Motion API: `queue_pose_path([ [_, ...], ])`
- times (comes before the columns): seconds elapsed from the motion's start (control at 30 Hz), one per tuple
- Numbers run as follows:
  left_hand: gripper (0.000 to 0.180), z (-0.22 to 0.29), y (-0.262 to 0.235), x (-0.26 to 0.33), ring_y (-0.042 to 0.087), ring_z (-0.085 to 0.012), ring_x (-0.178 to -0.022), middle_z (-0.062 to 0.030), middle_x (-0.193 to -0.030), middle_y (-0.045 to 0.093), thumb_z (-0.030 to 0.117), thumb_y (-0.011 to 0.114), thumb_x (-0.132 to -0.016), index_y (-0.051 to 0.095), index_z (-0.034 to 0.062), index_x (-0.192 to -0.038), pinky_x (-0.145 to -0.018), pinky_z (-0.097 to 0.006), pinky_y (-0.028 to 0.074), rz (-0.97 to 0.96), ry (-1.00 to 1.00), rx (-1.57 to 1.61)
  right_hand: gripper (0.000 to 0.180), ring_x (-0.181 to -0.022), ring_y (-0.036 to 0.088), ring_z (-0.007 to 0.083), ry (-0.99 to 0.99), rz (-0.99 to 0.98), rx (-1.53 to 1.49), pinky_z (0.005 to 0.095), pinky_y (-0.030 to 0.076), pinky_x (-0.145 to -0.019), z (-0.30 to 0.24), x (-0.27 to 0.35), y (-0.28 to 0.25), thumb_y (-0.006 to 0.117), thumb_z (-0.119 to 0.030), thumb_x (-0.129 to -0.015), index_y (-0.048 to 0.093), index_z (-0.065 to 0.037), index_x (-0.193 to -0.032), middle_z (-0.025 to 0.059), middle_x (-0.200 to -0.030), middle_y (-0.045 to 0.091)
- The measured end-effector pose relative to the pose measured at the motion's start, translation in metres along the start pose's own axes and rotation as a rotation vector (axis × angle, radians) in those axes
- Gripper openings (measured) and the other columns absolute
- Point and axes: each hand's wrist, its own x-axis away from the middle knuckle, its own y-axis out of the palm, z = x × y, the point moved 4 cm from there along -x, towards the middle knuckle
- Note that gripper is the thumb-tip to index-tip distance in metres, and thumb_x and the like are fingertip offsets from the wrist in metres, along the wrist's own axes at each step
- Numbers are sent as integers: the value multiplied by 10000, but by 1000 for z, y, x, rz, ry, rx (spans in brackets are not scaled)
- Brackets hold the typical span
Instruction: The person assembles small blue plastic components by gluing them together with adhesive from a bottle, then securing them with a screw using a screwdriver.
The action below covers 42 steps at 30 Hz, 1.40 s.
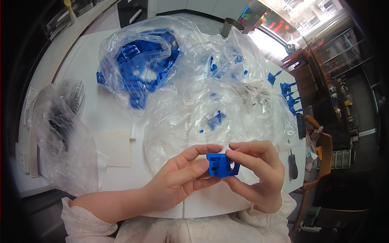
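Observation:
Between my two hands, just above the near edge of the white table, is a small blue plastic part [222, 166] with slots on its left side and a round hole on its right. My left hand [181, 175] pinches its left end between thumb and fingers. From the other side my right hand [259, 168] grips the part by its upper edge and lower right corner. Beyond the hands lies a crumpled clear plastic bag [178, 121] with a few small blue pieces [216, 119] in it.
A clear bag full of blue plastic parts [131, 60] stands at the far left. Another bag [60, 141] with dark pieces lies on the left, beside a cream paper sheet [115, 148]. On the right are a screwdriver [292, 165], several blue parts [288, 90] and a wooden chair [324, 162].

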Motion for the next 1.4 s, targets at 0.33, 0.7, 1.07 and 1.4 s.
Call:
queue_pose_path([
  [0.33,436,-2,-4,-3,462,-320,-1265,-163,-1342,457,160,504,-968,366,50,-1366,-1070,-460,383,-69,-98,-91,494,-939,641,248,9,-121,-117,317,555,-760,6,3,-3,760,22,-664,659,-32,-1144,141,-1040,565],
  [0.7,423,-4,-5,-4,462,-349,-1259,-202,-1352,442,125,479,-969,372,1,-1359,-1071,-463,387,-69,-97,-88,482,-903,631,249,-57,-147,-97,311,547,-717,13,8,0,762,-20,-674,650,-20,-1143,151,-1023,580],
  [1.07,407,-7,-9,-4,472,-336,-1254,-203,-1363,433,97,472,-969,383,-11,-1352,-1065,-448,400,-61,-96,-44,459,-889,637,260,-44,-157,-106,317,546,-710,13,8,2,763,-11,-668,650,-8,-1112,156,-1013,582],
  [1.4,399,-6,-6,-4,527,-230,-1200,-116,-1288,523,122,484,-977,415,18,-1356,-1038,-383,429,-96,-98,-48,464,-875,628,251,-30,-161,-120,316,540,-715,12,8,1,758,-9,-663,653,-16,-1115,150,-995,583],
])
